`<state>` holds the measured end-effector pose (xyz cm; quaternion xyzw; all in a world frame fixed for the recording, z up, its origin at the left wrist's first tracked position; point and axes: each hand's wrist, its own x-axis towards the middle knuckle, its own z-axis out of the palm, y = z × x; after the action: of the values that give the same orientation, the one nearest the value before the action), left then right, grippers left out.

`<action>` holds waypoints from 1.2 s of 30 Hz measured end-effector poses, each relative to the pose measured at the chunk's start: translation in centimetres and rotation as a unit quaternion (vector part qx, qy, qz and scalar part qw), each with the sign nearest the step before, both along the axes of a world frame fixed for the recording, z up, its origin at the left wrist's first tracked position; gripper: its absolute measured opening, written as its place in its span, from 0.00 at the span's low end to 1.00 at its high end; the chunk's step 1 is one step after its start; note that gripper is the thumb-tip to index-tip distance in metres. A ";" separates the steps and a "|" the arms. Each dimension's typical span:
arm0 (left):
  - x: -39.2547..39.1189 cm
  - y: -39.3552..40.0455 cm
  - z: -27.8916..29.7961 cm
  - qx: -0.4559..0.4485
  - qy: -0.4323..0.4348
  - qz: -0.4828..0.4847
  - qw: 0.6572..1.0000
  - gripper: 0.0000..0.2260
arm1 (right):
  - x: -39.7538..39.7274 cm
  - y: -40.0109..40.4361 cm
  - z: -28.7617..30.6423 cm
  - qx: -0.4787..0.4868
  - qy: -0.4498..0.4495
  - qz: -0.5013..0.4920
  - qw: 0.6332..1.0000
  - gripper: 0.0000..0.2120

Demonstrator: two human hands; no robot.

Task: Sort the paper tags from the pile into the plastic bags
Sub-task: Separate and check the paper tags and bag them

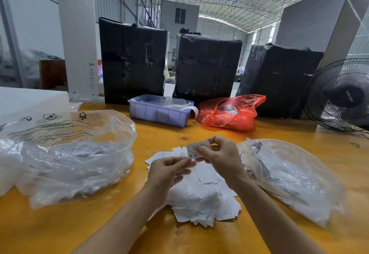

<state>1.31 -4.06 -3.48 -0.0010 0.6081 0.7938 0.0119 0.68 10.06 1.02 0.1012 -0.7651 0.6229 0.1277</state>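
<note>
While both hands pinch white tag (193, 150) marked M, right grip (221, 157) high, left grip (169, 171) low.

two clear bags (65, 154) – three black parcels (132, 62)

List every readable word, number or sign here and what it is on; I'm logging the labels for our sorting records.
"M": on the paper tag held up by both hands.
Tree symbol and a crossed-circle sign: on the left plastic bag; its warning lines are too blurred to read.
Handwritten digits on the white pillar: not clearly legible.
Fan hub lettering: too small to read.
</note>
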 end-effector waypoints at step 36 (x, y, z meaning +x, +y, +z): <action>-0.4 -0.3 0.0 0.051 -0.020 -0.007 0.999 0.05 | -0.1 0.0 -0.3 0.054 0.062 -0.007 0.997 0.04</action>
<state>0.90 -4.32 -3.52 -0.0119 0.5669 0.8232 0.0294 0.57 10.07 0.74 0.1408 -0.7892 0.5720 0.1736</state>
